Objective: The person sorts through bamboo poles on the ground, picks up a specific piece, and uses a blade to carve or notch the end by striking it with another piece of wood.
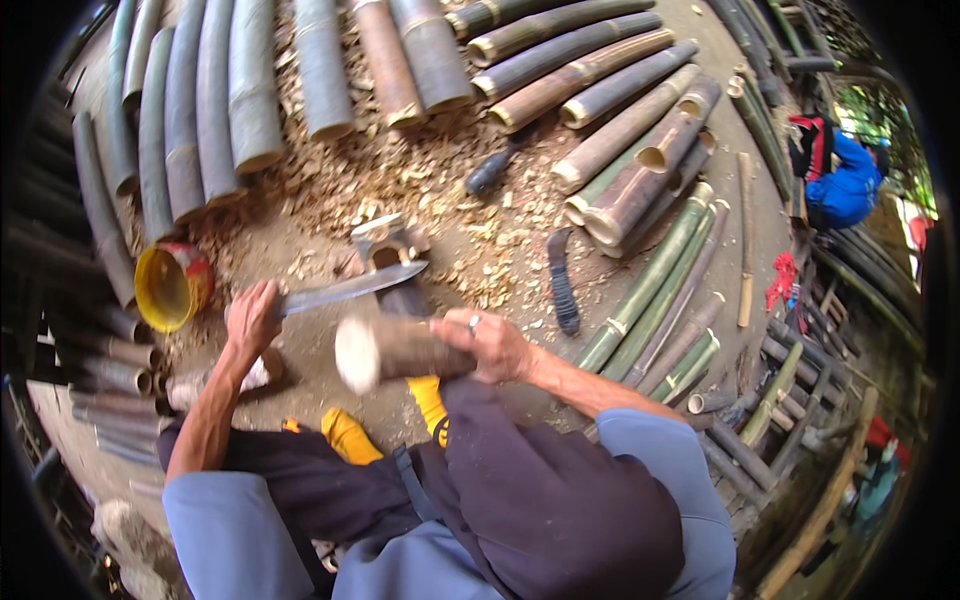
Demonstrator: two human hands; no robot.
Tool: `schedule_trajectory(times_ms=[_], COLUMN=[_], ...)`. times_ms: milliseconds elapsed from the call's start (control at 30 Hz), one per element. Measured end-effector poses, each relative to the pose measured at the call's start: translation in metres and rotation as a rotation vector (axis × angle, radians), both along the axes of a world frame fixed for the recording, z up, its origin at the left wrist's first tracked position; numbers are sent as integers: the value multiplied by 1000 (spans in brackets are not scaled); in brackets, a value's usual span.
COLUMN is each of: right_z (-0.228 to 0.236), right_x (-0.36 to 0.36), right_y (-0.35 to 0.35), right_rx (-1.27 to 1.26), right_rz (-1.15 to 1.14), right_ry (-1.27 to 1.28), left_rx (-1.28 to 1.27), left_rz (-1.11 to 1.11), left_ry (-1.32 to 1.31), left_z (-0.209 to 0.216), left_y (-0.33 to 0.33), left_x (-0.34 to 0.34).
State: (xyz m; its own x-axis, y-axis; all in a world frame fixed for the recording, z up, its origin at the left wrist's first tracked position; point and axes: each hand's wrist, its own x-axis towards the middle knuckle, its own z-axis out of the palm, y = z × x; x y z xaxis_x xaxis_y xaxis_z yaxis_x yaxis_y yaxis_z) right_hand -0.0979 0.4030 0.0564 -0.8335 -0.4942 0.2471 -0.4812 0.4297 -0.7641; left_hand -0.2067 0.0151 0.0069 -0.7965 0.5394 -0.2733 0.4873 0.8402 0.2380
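Note:
My left hand (253, 318) is closed round the handle of a machete (345, 291). The long blade points right, its tip end lying over a hole in a short bamboo piece (403, 300) on the ground. Whether the edge touches the bamboo, I cannot tell. My right hand (490, 343) grips a thick wooden mallet (388, 352), slightly blurred, its pale round end facing left. The mallet is held nearer to me than the blade, apart from it. A light wooden block (377, 226) sits at the far end of the bamboo piece.
A yellow bucket (165, 290) stands left of my left hand. Long bamboo poles (254, 90) lie beyond; notched bamboo (650, 165) lies right. Wood chips (470, 225) cover the ground. A cord-wrapped blade (562, 285) lies right. My yellow-shod feet (350, 435) are close below. Someone in blue (845, 180) is far right.

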Motion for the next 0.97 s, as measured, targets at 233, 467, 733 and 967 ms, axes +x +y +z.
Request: schedule_trajectory(times_ms=[233,467,733,967], right_z=[-10,-25,-51,-40], right_x=[16,87,109,116], right_y=[-1,6,8,9], right_rx=[132,260,507,629], right_rz=[-296,-851,-817,-898], right_ry=[-459,-649,-729,-843], left_rx=[268,548,166,112], left_rz=[119,590,334,189], left_ry=[-639,21,253,219], left_z=[14,33,26,11], left_y=[5,85,100,118], left_x=[-22,-83,-199,-236])
